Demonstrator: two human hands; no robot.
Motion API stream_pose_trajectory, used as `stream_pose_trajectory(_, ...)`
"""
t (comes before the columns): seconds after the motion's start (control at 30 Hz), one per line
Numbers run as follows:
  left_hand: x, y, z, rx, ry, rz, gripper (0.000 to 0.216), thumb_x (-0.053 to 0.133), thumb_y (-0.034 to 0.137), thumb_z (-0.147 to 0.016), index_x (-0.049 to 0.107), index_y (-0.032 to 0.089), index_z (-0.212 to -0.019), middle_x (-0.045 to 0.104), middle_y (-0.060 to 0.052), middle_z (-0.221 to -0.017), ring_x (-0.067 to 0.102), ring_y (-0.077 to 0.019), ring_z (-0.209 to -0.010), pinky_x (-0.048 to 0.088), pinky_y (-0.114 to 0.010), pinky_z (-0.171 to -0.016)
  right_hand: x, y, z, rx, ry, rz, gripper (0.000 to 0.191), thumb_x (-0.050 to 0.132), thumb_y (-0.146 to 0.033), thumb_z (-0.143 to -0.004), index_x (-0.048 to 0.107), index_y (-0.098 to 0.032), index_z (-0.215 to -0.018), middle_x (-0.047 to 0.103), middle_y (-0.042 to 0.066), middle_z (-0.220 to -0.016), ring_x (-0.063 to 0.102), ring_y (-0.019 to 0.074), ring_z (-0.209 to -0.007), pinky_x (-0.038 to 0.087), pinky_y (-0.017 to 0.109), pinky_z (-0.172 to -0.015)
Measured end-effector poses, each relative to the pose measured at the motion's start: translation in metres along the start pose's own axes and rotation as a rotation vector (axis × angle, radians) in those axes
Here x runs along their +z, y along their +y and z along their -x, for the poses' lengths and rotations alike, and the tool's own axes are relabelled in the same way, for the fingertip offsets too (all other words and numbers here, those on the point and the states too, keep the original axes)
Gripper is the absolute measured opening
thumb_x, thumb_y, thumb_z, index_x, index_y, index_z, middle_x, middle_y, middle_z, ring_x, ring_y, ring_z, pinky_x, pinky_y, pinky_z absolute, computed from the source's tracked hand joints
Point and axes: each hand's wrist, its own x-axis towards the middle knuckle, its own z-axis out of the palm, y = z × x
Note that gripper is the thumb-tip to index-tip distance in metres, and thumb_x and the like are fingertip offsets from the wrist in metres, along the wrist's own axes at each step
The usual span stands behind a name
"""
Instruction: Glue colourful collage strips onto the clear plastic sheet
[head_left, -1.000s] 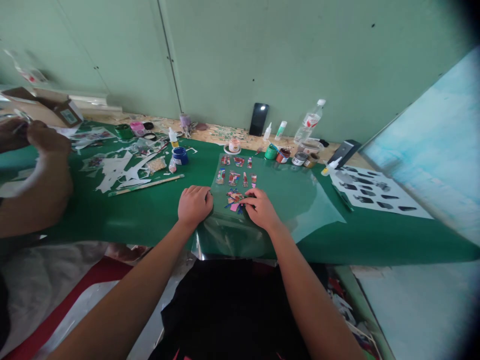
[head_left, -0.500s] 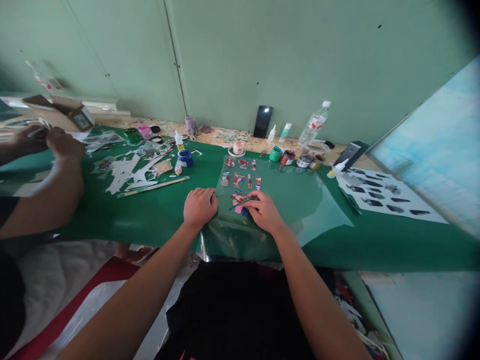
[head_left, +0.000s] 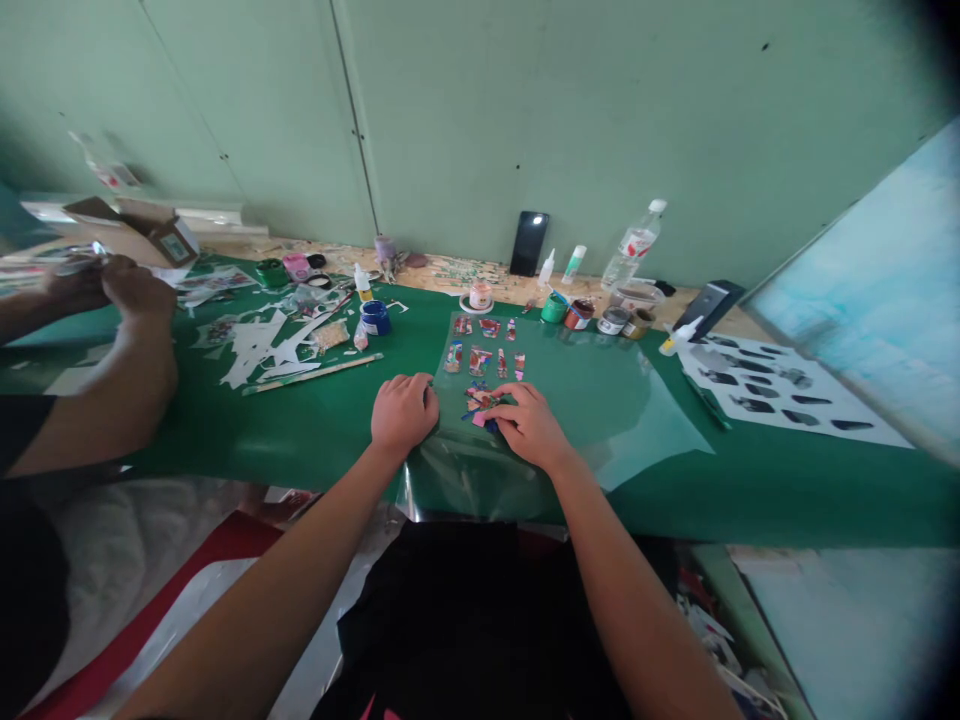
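Observation:
A small heap of coloured scraps (head_left: 480, 398), blue, red and pink, lies on a clear plastic sheet (head_left: 592, 375). My right hand (head_left: 529, 425) has its thumb and fingertips pinched together in the right side of this heap; the exact scrap between them is too small to tell. Resting at the sheet's left edge is my left hand (head_left: 403, 412), its fingers curled under, so that anything inside them is hidden. Beyond the heap, several mosaic-like coloured pieces (head_left: 480, 361) sit in rows on the sheet.
Paint jars (head_left: 579, 314), a pink jar (head_left: 480, 294), a phone (head_left: 529, 243) and a water bottle (head_left: 634, 245) line the back. White paper offcuts (head_left: 255, 345) and a stick (head_left: 313, 374) lie left. A printed sheet (head_left: 795, 395) lies right. A co-worker's hands (head_left: 112, 288) are far left.
The whole view has shifted slightly. My right fingertips have moved only a little in the heap of scraps, and my left hand stays in place.

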Motion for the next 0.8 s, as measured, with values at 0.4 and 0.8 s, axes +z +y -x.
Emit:
stream_pose_trajectory(0.4,0.0011,0.0007,-0.0004,-0.016,0.006,-0.002,0.027,0.048,0.022,-0.091,0.069,0.018,-0.108,0.076,-0.011,-0.094,0.068,-0.0284,-0.094,0.045,-0.04,-0.083,-0.0006,-0.0033,0.0025,-0.064,-0.019,0.041,0.035,0.057,-0.01,-0.09,0.079,-0.034,-0.101,0.063,0.005,-0.127,0.051,0.0266,-0.122,0.042,0.048,-0.104)
stream_pose_trajectory(0.8,-0.0006,0.0018,-0.0009,-0.025,-0.005,-0.003,0.027,0.048,0.021,-0.091,0.069,0.018,-0.109,0.075,-0.011,-0.095,0.067,-0.0284,-0.095,0.045,-0.04,-0.084,-0.0015,-0.0042,0.0009,-0.101,-0.072,0.072,0.033,0.056,-0.012,-0.093,0.078,-0.034,-0.106,0.063,0.004,-0.129,0.052,0.0259,-0.122,0.043,0.047,-0.103)
